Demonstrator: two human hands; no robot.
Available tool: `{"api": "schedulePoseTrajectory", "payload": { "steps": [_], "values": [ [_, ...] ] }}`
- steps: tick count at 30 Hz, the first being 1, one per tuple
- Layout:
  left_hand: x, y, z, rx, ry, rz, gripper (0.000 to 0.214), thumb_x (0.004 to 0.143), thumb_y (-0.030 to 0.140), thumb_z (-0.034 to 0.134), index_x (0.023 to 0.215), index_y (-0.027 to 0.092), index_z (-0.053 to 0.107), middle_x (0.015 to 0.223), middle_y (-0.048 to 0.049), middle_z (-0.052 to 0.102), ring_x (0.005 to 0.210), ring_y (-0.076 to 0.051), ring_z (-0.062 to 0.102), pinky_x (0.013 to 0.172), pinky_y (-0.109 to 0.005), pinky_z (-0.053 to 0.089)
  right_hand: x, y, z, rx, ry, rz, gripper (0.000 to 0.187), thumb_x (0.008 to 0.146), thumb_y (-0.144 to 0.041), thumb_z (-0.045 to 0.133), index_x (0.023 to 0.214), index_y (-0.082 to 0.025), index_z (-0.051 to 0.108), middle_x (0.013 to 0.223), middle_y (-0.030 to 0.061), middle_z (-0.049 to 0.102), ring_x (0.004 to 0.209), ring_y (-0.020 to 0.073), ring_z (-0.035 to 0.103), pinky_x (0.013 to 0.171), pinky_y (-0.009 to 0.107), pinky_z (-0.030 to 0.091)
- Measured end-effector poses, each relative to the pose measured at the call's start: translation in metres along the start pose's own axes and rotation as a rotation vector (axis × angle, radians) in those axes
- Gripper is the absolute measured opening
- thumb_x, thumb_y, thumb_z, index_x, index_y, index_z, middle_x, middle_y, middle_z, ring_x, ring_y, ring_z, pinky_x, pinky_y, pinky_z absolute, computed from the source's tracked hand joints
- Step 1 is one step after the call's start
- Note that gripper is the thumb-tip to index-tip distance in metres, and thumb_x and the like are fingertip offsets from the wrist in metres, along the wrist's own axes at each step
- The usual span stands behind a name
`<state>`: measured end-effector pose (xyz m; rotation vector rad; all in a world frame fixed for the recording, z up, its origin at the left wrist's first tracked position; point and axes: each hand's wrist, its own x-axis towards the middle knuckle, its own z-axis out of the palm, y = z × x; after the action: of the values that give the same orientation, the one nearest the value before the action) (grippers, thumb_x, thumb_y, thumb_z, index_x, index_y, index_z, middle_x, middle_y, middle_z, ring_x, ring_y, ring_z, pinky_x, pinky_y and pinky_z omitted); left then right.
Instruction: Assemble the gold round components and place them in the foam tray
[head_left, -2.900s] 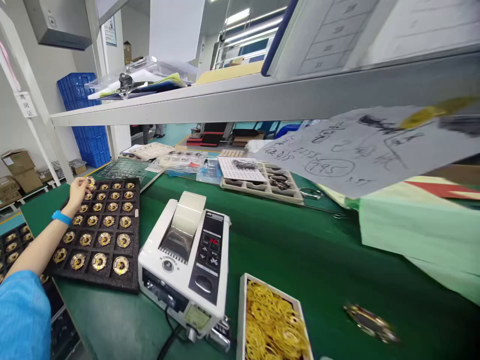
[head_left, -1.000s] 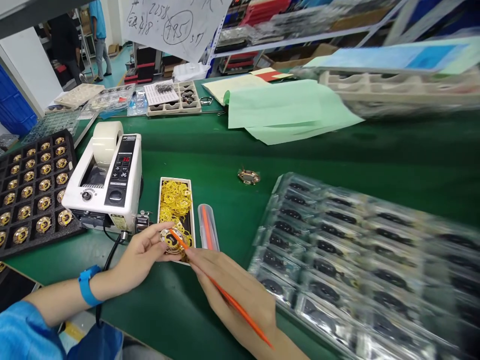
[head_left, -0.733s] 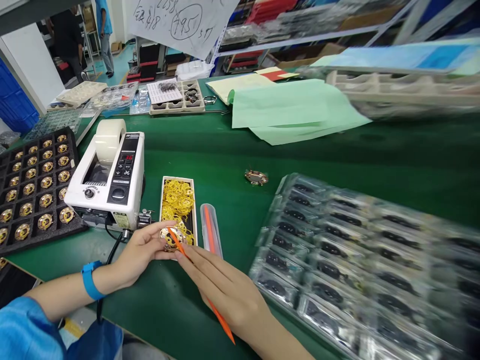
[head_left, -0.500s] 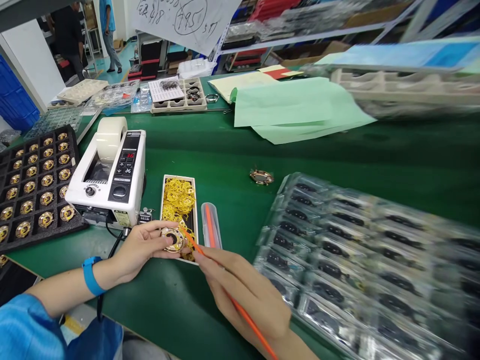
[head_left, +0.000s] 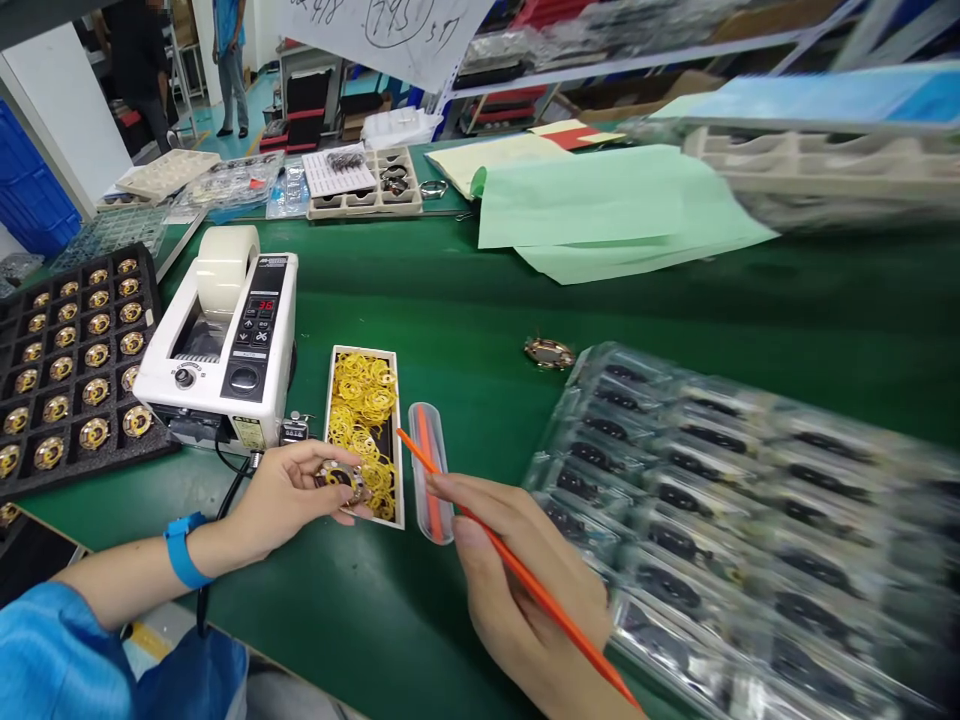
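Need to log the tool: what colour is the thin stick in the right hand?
Orange; the stick shows clearly in the head view, held in the right hand.

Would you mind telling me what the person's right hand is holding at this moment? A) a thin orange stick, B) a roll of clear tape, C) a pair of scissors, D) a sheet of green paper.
A: the right hand grips a thin orange stick, its tip pointing toward the box of yellow rings, while the left hand holds a round gold part.
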<state>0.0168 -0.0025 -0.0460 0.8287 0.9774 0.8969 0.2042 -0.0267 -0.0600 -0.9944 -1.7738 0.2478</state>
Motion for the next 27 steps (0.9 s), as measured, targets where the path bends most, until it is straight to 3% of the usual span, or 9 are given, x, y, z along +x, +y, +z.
{"api": "schedulePoseTrajectory", "payload": {
  "steps": [5,9,12,14,16,19,23,27],
  "values": [
    [0.0,0.003,0.001,0.118,0.027,0.057,0.027,0.065,0.029,0.08,0.081,0.014,0.063,0.067,0.0003,0.062,0.055,-0.013,0.066,0.045,-0.019,0.045,-0.007,0.007,0.004,0.022,0.003,0.002,0.028,0.095,-0.013,0.043,0.115,-0.021,0.061,0.1,0.0114,0.064,0.086,0.0219,0.065,0.068,0.035,0.054],
    [-0.002,0.003,-0.001,0.204,0.021,0.083,0.021,0.071,0.028,0.074,0.081,0.014,0.063,0.062,0.0006,0.06,0.053,-0.013,0.064,0.04,-0.017,0.039,-0.009,0.011,0.006,-0.132,0.013,-0.071,0.026,0.097,-0.019,0.042,0.11,-0.021,0.064,0.108,0.0139,0.061,0.096,0.025,0.062,0.071,0.037,0.053],
    [-0.003,0.0,-0.001,0.212,0.025,0.1,0.02,0.074,0.031,0.07,0.084,0.015,0.064,0.066,-0.0009,0.062,0.06,-0.016,0.067,0.042,-0.019,0.043,-0.007,0.006,0.009,-0.173,-0.021,-0.188,0.025,0.098,-0.017,0.038,0.098,-0.02,0.062,0.082,0.0079,0.063,0.073,0.0193,0.063,0.061,0.031,0.051],
    [-0.005,-0.003,0.0,0.201,0.029,0.106,0.022,0.075,0.03,0.069,0.09,0.015,0.066,0.071,-0.0013,0.064,0.063,-0.016,0.067,0.049,-0.021,0.049,-0.006,0.0,0.015,-0.196,-0.064,-0.223,0.023,0.098,-0.014,0.039,0.098,-0.018,0.061,0.065,0.0019,0.059,0.052,0.014,0.057,0.05,0.025,0.046],
    [-0.007,-0.004,0.002,0.215,0.032,0.113,0.026,0.076,0.028,0.068,0.099,0.015,0.067,0.075,-0.0015,0.065,0.064,-0.014,0.065,0.059,-0.025,0.054,-0.007,-0.005,0.021,-0.239,-0.072,-0.2,0.014,0.096,-0.013,0.047,0.099,-0.016,0.06,0.062,0.0005,0.06,0.047,0.0118,0.055,0.044,0.023,0.041],
    [-0.012,-0.006,0.006,0.304,0.034,0.123,0.036,0.079,0.023,0.063,0.113,0.014,0.066,0.081,-0.0038,0.069,0.072,-0.016,0.066,0.071,-0.028,0.056,-0.008,-0.008,0.03,-0.206,-0.055,-0.089,0.006,0.092,-0.015,0.057,0.097,-0.017,0.06,0.069,0.0016,0.066,0.053,0.012,0.062,0.047,0.022,0.045],
    [-0.018,-0.009,0.009,0.428,-0.016,0.138,0.046,0.082,0.018,0.056,0.128,0.013,0.059,0.099,-0.01,0.074,0.088,-0.022,0.071,0.083,-0.032,0.056,-0.007,-0.006,0.034,-0.125,-0.049,0.053,0.005,0.091,-0.015,0.058,0.092,-0.019,0.061,0.072,-0.0001,0.067,0.058,0.0115,0.065,0.054,0.02,0.049],
    [-0.021,-0.01,0.009,0.528,-0.055,0.221,0.049,0.085,0.016,0.05,0.134,0.013,0.054,0.12,-0.0139,0.069,0.106,-0.025,0.068,0.093,-0.034,0.054,-0.005,-0.006,0.034,-0.076,-0.054,0.146,0.009,0.09,-0.013,0.056,0.088,-0.019,0.062,0.072,-0.0006,0.066,0.057,0.0111,0.063,0.049,0.019,0.047]
  ]
}}
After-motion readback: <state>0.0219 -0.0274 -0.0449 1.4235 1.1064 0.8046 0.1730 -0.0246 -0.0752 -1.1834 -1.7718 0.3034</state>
